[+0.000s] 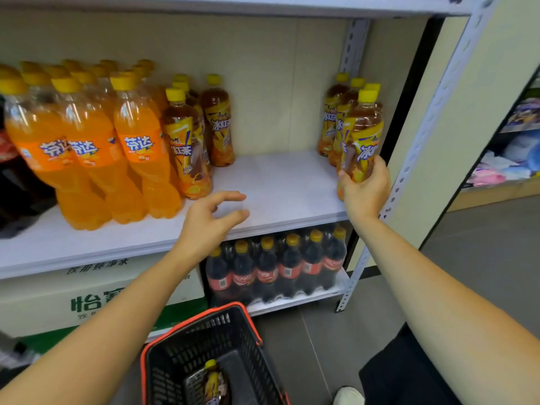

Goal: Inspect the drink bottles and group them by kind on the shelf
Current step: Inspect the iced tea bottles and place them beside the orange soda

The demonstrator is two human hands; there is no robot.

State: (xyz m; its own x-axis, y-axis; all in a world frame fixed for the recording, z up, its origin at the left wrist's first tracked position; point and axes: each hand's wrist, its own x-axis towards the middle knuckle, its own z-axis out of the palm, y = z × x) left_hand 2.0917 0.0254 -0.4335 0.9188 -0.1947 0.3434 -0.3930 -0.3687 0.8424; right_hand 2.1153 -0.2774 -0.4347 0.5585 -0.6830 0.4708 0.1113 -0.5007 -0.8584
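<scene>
My right hand (365, 190) grips an iced-tea bottle (361, 133) with a yellow cap, at the right end of the white shelf (271, 185), in front of a few more iced-tea bottles (334, 115). My left hand (210, 220) hovers open over the shelf's front edge, holding nothing. To its left stand several iced-tea bottles (187, 141), and further left several orange soda bottles (87, 147). Dark cola bottles (8, 171) are partly cut off at the far left.
A black basket with red rim (248, 320) sits on the floor below me, one iced-tea bottle (214, 381) lying inside. The lower shelf holds a pack of cola bottles (277, 267) and a white carton (87, 299). A metal upright (415, 153) borders the shelf at right.
</scene>
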